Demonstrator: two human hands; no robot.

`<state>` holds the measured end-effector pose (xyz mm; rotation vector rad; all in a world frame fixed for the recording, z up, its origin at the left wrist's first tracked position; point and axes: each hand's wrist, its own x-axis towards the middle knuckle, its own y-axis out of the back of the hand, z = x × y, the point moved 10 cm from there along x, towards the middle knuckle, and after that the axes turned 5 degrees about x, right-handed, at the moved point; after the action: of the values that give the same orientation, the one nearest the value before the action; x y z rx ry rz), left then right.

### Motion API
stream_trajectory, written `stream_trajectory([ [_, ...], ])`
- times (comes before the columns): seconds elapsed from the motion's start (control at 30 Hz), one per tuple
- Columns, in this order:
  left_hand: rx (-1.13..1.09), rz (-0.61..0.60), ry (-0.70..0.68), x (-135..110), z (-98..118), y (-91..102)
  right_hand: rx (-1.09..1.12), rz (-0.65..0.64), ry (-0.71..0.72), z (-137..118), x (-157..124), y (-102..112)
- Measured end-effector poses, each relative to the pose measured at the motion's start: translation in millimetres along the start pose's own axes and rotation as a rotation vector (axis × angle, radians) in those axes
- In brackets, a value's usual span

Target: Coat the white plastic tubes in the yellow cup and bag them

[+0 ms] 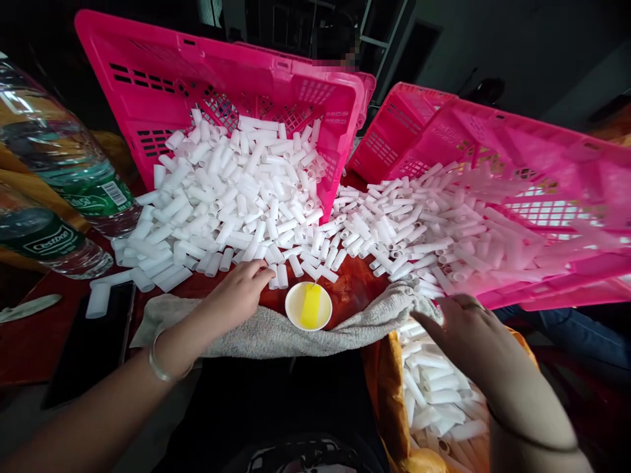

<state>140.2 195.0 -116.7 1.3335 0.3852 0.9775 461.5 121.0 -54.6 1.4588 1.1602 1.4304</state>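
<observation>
My left hand (242,292) is at the near edge of a heap of short white plastic tubes (231,184), its fingers pinched on one white tube (273,276). To its right, a small white bowl (290,307) holds a yellow block (310,305), and a thin pin-like tip shows at its top. My right hand (468,328), slightly blurred, hovers above an orange sack (392,387) filled with more white tubes (441,387). Its thumb stands apart from the fingers, and nothing shows in it.
Two pink crates (315,85) (542,138) lie tipped, tubes spilling onto the red table (340,299). A grey towel (236,338) runs along the front edge. At left are two water bottles (93,190) (44,236), a dark phone-like slab (93,348) and a pale-handled tool (29,307).
</observation>
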Motion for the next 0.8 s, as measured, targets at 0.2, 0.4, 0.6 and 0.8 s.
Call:
stream_trajectory([
  [0.2, 0.091, -0.265, -0.154, 22.8, -22.7, -32.8, -0.192, -0.325, -0.268, 19.1, 107.9, -84.4],
  [0.4, -0.151, -0.225, 0.092, -7.1, -34.9, -9.4, 0.040, -0.303, -0.073, -24.4, 79.6, -89.2],
  [0.6, -0.086, -0.319, 0.199, -32.9, -43.9, -24.7, 0.727, -0.113, 0.389, -116.0, 15.5, -79.9],
  [0.8, -0.137, -0.265, 0.237, -26.8, -32.1, -30.8, 0.671, 0.076, 0.386, -122.9, 11.8, -94.5],
])
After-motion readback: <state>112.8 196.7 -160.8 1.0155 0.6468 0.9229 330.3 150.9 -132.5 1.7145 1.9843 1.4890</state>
